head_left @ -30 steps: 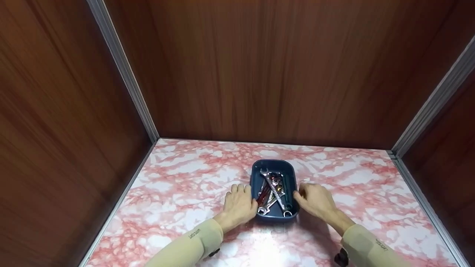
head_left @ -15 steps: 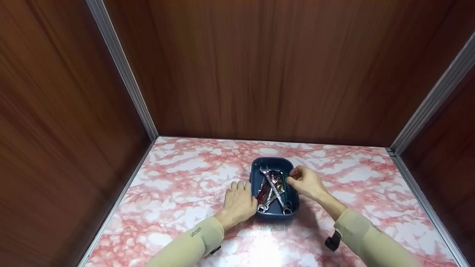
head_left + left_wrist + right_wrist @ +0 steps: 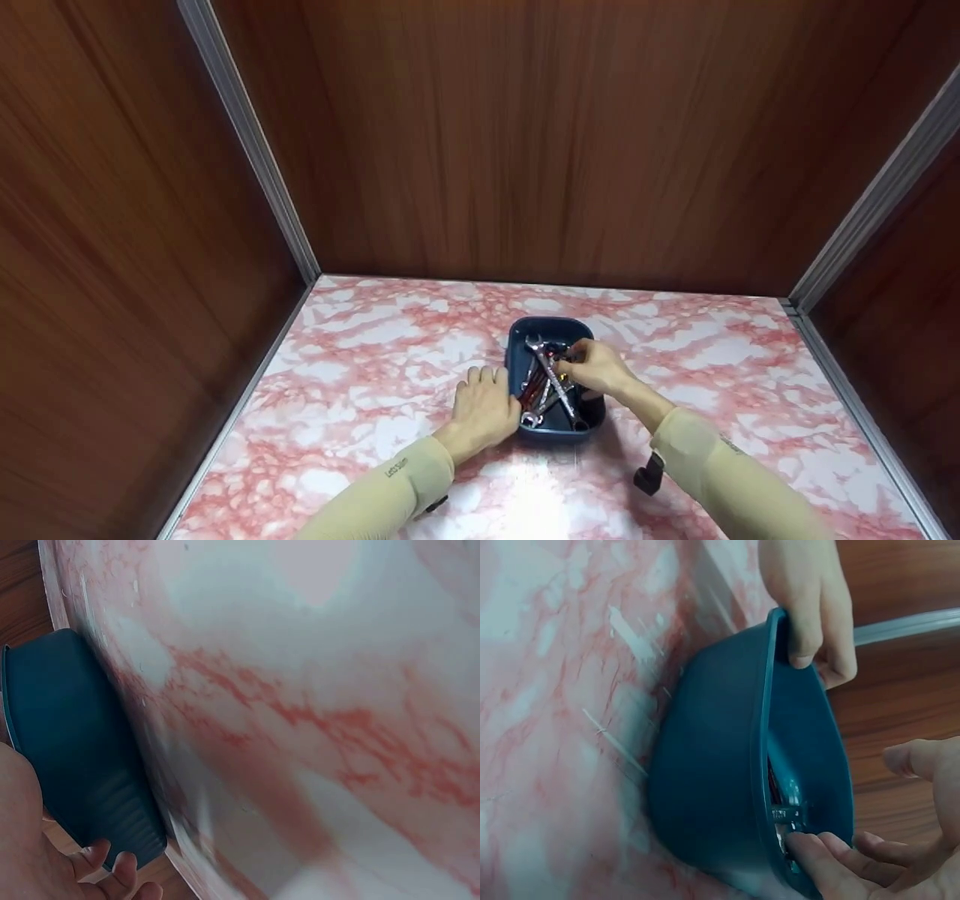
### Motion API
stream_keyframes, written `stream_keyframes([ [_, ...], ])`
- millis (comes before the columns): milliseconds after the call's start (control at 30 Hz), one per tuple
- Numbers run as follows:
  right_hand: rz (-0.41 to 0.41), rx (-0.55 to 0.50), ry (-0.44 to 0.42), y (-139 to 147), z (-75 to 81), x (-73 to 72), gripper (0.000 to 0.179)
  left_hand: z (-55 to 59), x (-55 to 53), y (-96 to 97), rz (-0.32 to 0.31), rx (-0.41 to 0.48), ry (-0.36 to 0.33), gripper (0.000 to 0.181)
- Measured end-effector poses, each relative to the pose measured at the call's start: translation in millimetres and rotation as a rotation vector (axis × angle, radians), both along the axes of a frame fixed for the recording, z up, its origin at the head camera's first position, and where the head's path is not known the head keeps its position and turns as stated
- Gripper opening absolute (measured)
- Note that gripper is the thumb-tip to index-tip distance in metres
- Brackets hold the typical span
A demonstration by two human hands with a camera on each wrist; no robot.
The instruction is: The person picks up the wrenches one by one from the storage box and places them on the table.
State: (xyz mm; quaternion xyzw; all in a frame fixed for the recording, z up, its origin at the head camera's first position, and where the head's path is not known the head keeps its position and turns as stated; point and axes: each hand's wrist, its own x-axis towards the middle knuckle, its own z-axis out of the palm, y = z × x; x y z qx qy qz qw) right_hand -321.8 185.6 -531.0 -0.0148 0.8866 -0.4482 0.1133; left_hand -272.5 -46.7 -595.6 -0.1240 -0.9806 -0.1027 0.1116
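As seen from the head view, the left hand point(image 3: 484, 411) is clamped on the wall of a blue bin point(image 3: 553, 436) at its eight o'clock, thumb over the rim. The bin stands on the marbled table point(image 3: 375, 360), a silver wrench point(image 3: 553, 384) inside lying from eleven to five. The right hand point(image 3: 598, 367) enters at three o'clock, thumb and fingers apart, fingertips among the tools.

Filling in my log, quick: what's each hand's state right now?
Left hand: holding the blue bin at its side.
Right hand: open, partly inside it.
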Motion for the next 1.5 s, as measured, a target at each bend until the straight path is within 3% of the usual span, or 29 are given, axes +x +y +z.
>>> stream_keyframes([
  [433, -0.005, 0.083, 0.021, -16, -15.6, -15.0, 0.038, -4.0, -0.7, -2.5, -0.009, -0.012, 0.05, 0.035],
  [600, -0.021, 0.18, 0.028, -21, -20.3, -19.9, 0.037, -4.3, -0.1, -2.6, -0.011, -0.019, 0.069, 0.035],
  [700, -0.018, 0.258, 0.081, -24, -23.3, -23.1, 0.023, -5.2, 0.1, -2.1, -0.008, -0.029, 0.086, 0.034],
  [767, 0.008, 0.3, 0.136, -23, -32.3, -29.1, 0.017, -6.0, 0.3, -1.8, -0.006, -0.039, 0.097, 0.034],
  [933, 0.065, 0.402, 0.262, -11, -103.4, -78.3, 0.023, -7.0, 0.7, -1.5, 0.001, -0.058, 0.107, 0.033],
  [1000, 0.052, 0.442, 0.287, -10, -124.2, -91.2, 0.023, -7.4, 1.0, -1.7, 0.003, -0.06, 0.11, 0.033],
  [1067, 0.041, 0.458, 0.273, -16, -107.0, -79.4, 0.022, -7.6, 1.0, -1.4, 0.003, -0.059, 0.11, 0.033],
  [1200, -0.007, 0.461, 0.217, -33, -55.3, -40.8, 0.02, -7.4, 1.3, -1.2, -0.001, -0.049, 0.102, 0.033],
  [1267, -0.01, 0.451, 0.206, -36, -41.8, -31.0, 0.02, -6.9, 1.3, -1.0, -0.001, -0.045, 0.097, 0.033],
  [1333, -0.012, 0.443, 0.206, -36, -43.2, -32.7, 0.02, -6.7, 1.2, -1.1, -0.001, -0.043, 0.095, 0.033],
  [1500, 0.004, 0.42, 0.231, -22, -98.7, -74.0, 0.021, -6.9, 0.9, -1.6, 0.002, -0.048, 0.092, 0.032],
])
